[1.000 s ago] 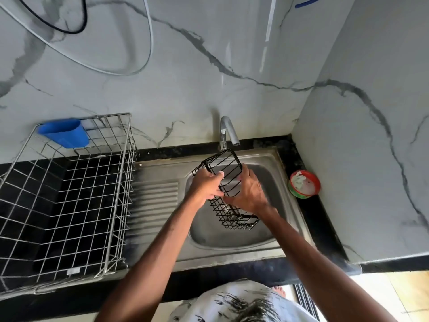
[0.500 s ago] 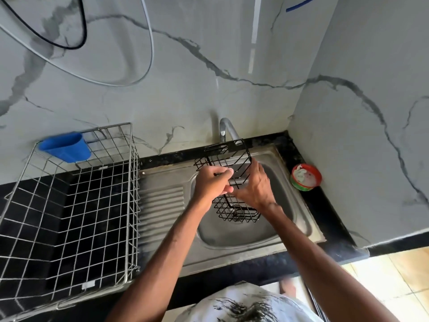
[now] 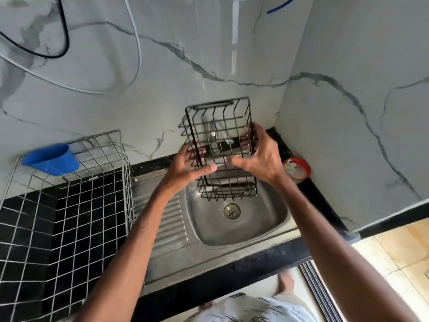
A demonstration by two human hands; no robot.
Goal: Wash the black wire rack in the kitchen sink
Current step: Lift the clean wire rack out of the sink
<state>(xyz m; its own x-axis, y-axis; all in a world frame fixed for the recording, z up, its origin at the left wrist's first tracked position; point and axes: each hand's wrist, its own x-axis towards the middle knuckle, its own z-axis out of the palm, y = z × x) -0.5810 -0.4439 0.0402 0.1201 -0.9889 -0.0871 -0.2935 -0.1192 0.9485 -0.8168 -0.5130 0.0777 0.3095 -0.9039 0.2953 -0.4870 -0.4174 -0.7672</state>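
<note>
black wire rack (image 3: 218,126) is held over sink (image 3: 267,219), side wires gripped by left hand (image 3: 185,166) and right hand (image 3: 262,159); judged light, stiff, slippery if wet; frame edges best gripped.

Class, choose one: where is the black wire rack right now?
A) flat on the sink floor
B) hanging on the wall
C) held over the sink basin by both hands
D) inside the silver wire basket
C: the left hand and the right hand hold the black wire rack by its sides, above the sink.
</note>
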